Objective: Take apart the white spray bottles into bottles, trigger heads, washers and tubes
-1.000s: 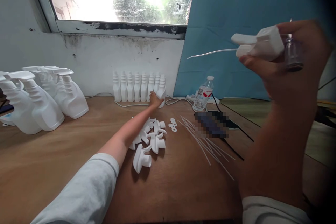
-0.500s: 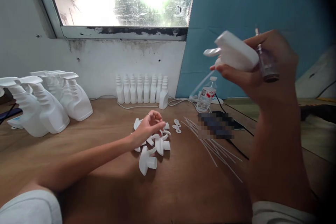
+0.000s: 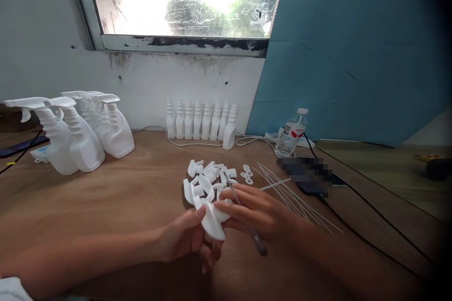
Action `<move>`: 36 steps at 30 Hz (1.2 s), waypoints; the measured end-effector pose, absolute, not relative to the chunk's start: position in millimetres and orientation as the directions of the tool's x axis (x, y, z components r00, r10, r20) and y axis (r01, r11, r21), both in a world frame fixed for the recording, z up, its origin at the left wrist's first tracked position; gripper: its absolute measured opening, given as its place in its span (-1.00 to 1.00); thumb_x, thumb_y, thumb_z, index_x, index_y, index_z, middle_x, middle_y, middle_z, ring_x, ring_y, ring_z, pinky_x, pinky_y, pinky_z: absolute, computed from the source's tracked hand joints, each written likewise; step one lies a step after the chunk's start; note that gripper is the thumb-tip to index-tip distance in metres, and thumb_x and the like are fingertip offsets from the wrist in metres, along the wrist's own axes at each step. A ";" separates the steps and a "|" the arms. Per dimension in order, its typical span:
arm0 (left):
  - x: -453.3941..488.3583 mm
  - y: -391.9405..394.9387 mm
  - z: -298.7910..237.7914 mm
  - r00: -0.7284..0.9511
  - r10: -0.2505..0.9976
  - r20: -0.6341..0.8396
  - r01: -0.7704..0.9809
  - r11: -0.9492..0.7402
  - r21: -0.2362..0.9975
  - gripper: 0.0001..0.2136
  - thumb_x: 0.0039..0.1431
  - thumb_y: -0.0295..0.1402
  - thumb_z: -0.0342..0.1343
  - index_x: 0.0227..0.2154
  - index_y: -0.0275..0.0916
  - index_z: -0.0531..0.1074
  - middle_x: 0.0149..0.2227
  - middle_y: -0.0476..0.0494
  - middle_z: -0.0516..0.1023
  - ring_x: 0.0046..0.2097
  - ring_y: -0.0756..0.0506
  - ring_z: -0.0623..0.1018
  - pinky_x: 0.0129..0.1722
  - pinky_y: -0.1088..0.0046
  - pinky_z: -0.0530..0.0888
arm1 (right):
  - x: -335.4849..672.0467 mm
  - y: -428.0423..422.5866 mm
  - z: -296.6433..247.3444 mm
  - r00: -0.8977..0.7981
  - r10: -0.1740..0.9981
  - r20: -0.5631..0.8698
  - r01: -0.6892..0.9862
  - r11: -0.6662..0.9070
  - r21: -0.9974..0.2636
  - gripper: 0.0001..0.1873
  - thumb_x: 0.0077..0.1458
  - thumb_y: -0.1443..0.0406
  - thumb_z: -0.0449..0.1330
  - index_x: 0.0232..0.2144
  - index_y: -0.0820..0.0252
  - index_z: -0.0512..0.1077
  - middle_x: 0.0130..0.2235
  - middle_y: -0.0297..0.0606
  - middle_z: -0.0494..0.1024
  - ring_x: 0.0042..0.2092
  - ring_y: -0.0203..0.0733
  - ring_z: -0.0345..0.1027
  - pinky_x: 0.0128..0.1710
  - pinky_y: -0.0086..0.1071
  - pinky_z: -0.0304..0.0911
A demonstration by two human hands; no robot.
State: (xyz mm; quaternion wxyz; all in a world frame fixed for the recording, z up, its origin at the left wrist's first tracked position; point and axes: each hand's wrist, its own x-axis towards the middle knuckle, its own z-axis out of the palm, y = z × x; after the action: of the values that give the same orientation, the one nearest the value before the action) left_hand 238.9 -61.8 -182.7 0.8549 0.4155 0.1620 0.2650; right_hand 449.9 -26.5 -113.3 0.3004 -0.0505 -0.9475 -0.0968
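My left hand is closed around a white spray trigger head, thumb on top of its shell. From the other side my right hand pinches the collar end of the same head. Between the right fingers also runs a slim tool with a thin shaft and a dark rounded handle end; its exact kind is unclear. A thin white tube sticks out behind the right hand, and its near end is hidden. Just beyond both hands lies a pile of white trigger heads.
Flat white washers and several loose thin tubes lie right of the pile. Assembled spray bottles stand at left, small white bottles along the wall. A water bottle, phone and black cable are at right.
My right hand has come down from the upper right with the trigger head and the slim tool. My left hand has left the pile and taken hold of that head too.
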 end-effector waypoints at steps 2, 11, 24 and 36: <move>239.5 -64.4 -185.7 0.778 0.621 -0.095 -0.308 0.509 0.804 -0.43 0.07 0.13 0.05 -0.40 -0.44 0.42 -0.50 -0.21 0.43 -0.54 -0.06 0.47 -0.64 0.52 0.38 | 446.5 -27.3 -122.9 -0.821 -0.007 0.571 0.105 0.981 0.163 -0.67 0.21 0.36 0.14 0.02 0.36 0.30 -0.29 -0.15 0.48 -0.22 -0.21 0.37 -0.24 -0.29 0.35; 242.1 -54.5 -182.1 0.633 0.773 -0.052 -0.292 0.300 0.908 -0.65 0.13 -0.09 0.13 -0.31 -0.35 0.33 -0.63 -0.09 0.43 -0.64 -0.02 0.44 -0.67 0.55 0.40 | 449.8 -19.2 -151.9 -0.703 0.081 0.706 0.334 0.914 0.228 -0.79 0.20 0.29 0.14 -0.17 0.36 0.37 -0.51 -0.30 0.39 -0.47 -0.27 0.25 -0.50 -0.38 0.12; 241.9 -53.5 -184.5 0.679 0.733 -0.043 -0.216 0.256 0.942 -0.66 0.09 -0.13 0.18 -0.38 -0.40 0.39 -0.61 -0.15 0.44 -0.64 -0.03 0.45 -0.69 0.53 0.41 | 457.5 -20.0 -152.1 -0.817 -0.034 0.576 0.280 0.849 0.448 -0.56 0.24 0.32 0.03 -0.68 0.22 0.15 -0.68 -0.42 0.13 -0.61 -0.37 -0.06 -0.56 -0.34 -0.26; 236.8 -54.2 -178.4 0.727 0.679 0.100 -0.368 0.263 0.892 -0.75 0.02 -0.36 0.22 -0.26 -0.33 0.34 -0.34 -0.24 0.50 -0.32 -0.20 0.58 -0.56 0.47 0.46 | 536.4 54.0 -126.5 -0.207 0.726 0.655 0.862 0.453 -0.230 -0.85 0.06 0.35 0.17 -0.25 0.13 0.33 -0.53 -0.28 0.46 -0.55 -0.16 0.35 -0.56 -0.41 0.12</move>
State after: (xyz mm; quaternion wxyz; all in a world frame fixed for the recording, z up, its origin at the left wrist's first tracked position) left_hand 236.8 -54.2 -178.4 0.7795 0.5060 0.1538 0.3357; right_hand 536.4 54.0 -126.5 0.3628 -0.5148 -0.7712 -0.0931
